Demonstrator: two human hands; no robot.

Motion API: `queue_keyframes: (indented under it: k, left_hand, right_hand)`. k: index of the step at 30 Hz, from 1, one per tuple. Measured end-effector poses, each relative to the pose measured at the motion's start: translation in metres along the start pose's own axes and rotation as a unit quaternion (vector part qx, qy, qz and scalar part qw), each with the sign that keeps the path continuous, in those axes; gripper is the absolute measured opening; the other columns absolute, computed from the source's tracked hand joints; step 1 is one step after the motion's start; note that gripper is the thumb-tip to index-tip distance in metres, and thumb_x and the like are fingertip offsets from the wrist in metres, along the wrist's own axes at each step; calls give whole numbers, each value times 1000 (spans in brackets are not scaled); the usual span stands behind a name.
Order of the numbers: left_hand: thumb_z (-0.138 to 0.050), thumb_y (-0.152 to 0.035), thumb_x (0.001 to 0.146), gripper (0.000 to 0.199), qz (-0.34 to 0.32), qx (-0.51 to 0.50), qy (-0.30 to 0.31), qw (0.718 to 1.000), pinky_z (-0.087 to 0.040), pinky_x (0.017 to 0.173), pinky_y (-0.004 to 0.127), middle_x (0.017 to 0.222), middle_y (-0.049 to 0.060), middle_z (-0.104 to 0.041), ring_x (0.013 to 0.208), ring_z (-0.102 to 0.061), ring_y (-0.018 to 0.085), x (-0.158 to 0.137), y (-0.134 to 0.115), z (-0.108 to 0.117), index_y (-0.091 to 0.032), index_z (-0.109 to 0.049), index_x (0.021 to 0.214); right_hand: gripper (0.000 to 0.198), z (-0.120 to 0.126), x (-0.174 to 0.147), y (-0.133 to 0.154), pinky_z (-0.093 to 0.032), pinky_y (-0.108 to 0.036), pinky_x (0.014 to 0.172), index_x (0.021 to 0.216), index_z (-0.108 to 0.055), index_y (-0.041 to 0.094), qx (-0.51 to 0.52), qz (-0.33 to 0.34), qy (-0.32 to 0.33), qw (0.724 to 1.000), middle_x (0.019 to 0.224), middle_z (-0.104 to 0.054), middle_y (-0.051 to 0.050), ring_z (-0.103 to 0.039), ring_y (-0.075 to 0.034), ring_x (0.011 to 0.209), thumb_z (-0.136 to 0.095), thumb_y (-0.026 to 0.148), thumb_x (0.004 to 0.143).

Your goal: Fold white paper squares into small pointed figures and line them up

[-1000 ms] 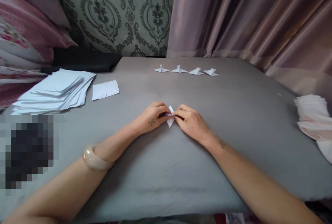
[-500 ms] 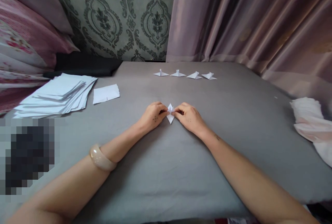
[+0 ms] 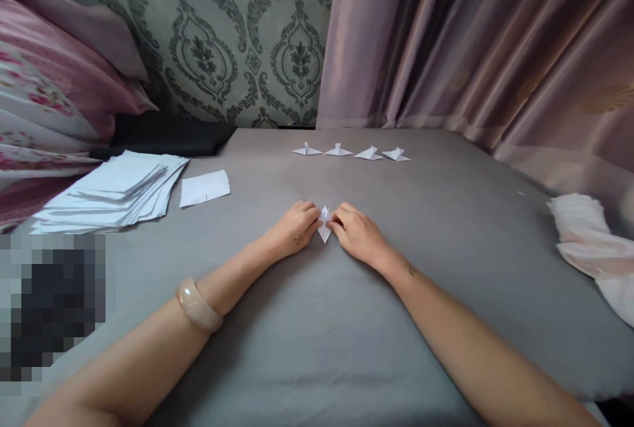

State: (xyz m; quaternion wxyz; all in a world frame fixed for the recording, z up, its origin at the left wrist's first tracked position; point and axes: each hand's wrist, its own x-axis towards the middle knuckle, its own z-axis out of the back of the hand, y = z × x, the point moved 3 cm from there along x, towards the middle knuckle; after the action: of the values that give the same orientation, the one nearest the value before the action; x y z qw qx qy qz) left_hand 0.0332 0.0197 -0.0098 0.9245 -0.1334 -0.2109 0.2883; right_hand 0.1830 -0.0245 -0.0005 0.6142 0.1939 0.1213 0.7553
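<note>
Between my two hands, low over the grey cloth, is a small folded white paper [image 3: 325, 231] shaped like a narrow diamond with a split, pointed top. My left hand [image 3: 298, 227] pinches its left edge, thumb and fingers pressed together. On the other side my right hand [image 3: 352, 226] pinches the right edge in the same way. The fingertips hide the paper's sides. Farther back stands a row of several folded paper birds [image 3: 338, 150], white with spread wings.
A fanned stack of white paper sheets [image 3: 113, 193] lies at the left, with a single white sheet [image 3: 205, 188] beside it. Behind the stack is a folded black cloth [image 3: 173, 138]. A bunched pale cloth [image 3: 582, 222] lies at the right edge. Curtains [image 3: 396, 37] hang behind.
The view has tilted up slightly, so everything sits a little lower. Both hands keep hold of the folded paper, whose top points now stand a little apart; the left fingers are curled closer around it.
</note>
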Motion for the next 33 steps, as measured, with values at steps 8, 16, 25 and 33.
queue_keyframes:
  k: [8,16,25,33]
  left_hand:
    - [-44,-27,91,18,45,-57,-7,997,-45,79,35,87,7,-56,82,-53,19,-5,1,3,-17,-57,84]
    - [-60,-30,80,27,130,-149,-60,978,-46,77,31,100,7,-59,87,-55,17,-14,-4,18,-19,-60,105]
    - [-56,-26,77,26,200,-181,-84,959,-48,73,28,93,5,-65,77,-58,14,-13,0,20,-17,-64,100]
    - [-47,-15,70,31,242,-218,-112,939,-50,76,30,90,5,-68,81,-61,16,-15,6,21,-15,-65,95]
  right_hand:
    - [10,0,-1,-5,-42,-28,72,92,-59,20,76,1,10,997,100,-58,-5,-57,-14,78,-52,24,87]
    - [38,-1,-6,-27,-48,-27,73,105,-61,17,285,-69,-52,955,99,-67,-5,-57,-9,67,-52,7,70]
    - [26,-4,-5,-27,-49,-28,75,96,-65,18,289,-67,-82,951,87,-68,-3,-61,-12,74,-53,11,74]
    - [21,-3,-7,-22,-47,-27,72,95,-66,19,230,-33,-66,970,86,-65,-2,-56,-11,67,-55,19,77]
